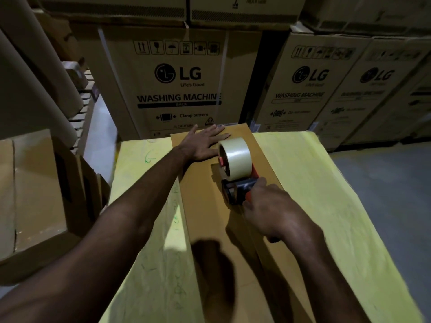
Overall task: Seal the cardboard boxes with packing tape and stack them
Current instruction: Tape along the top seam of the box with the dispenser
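A long brown cardboard box (205, 206) lies lengthwise in front of me on a yellow-covered surface (310, 194). My left hand (205, 143) presses flat with spread fingers on the box's far end. My right hand (277, 213) grips the handle of a red and black tape dispenser (238, 187), which rests on the box top near its middle seam. The dispenser carries a big roll of clear packing tape (235, 157). A strip of tape runs along the seam from the dispenser back toward me.
Tall washing-machine cartons (182, 85) stand stacked behind the surface and to the right (310, 85). An open cardboard box (35, 197) sits at my left. Cardboard tubes (30, 73) lean at upper left. Grey floor (384, 194) shows at the right.
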Demonstrator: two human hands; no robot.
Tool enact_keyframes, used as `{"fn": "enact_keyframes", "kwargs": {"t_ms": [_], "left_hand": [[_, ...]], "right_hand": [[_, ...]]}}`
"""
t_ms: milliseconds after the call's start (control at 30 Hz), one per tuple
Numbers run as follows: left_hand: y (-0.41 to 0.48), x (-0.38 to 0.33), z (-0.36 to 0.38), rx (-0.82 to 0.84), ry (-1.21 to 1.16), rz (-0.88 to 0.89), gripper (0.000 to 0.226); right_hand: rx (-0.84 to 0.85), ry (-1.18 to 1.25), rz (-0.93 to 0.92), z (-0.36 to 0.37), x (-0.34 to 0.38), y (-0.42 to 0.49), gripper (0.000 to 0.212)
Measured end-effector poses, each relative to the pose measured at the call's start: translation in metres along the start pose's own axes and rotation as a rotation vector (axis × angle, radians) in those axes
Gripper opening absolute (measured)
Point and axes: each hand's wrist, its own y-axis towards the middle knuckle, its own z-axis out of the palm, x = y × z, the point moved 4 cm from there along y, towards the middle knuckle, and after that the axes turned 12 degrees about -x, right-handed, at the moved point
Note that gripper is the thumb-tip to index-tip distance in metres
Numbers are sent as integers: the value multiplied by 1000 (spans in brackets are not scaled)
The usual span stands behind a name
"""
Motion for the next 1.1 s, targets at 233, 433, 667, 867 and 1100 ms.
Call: {"fn": "enact_keyframes", "kwargs": {"t_ms": [233,433,667,867,1100], "left_hand": [[-6,-9,0,-18,39,9,82],[-53,-56,11,11,23,177,71],[-59,-59,8,32,42,85,67],[-55,-53,13,16,42,100,92],[-55,-52,15,-8,49,85,93]], "right_hand": [[-61,-9,27,7,-11,-21,38],[-87,0,19,7,-13,-23,39],[-71,-39,22,6,-14,-26,40],[-62,-33,42,11,-18,-41,42],[-56,8,26,9,-34,-87,25]]}}
